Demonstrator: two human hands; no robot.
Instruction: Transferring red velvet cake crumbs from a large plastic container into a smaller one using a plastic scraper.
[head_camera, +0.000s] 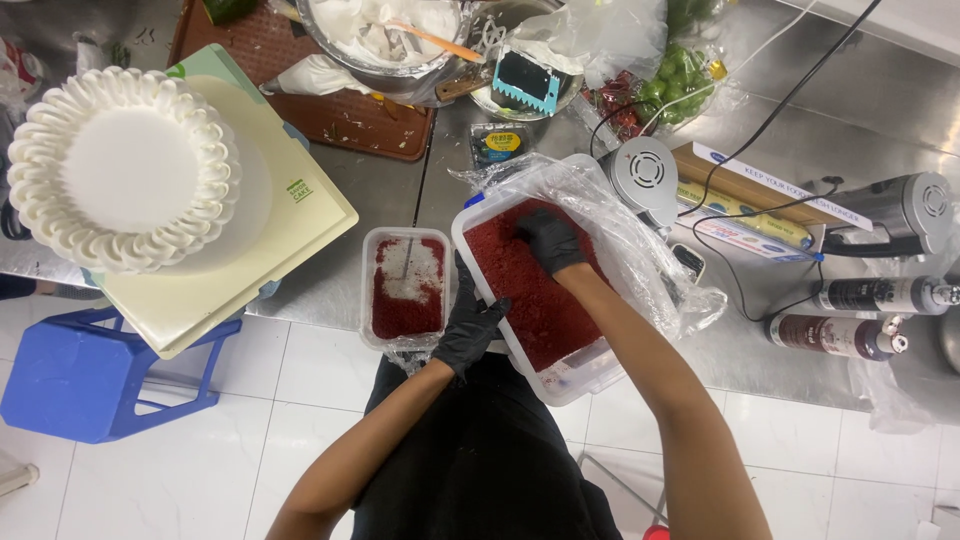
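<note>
We are scooping red crumbs (535, 300) from the big tub (575, 380), which sits tilted at the bench (800, 130) edge. Our right hand (550, 240) digs in, grip curled into crumbs; our left hand (468, 322) steadies the tub's rim, fingers spread. Next, we judge, comes lifting a handful out without spilling. The crumbs look dark red, loose and coarse, half filling the tub beside a small tub (372, 300).

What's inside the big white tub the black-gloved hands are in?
The big tub holds red crumbs. The right hand presses into them, hiding what lies beneath; the tub's bottom is covered too.
</note>
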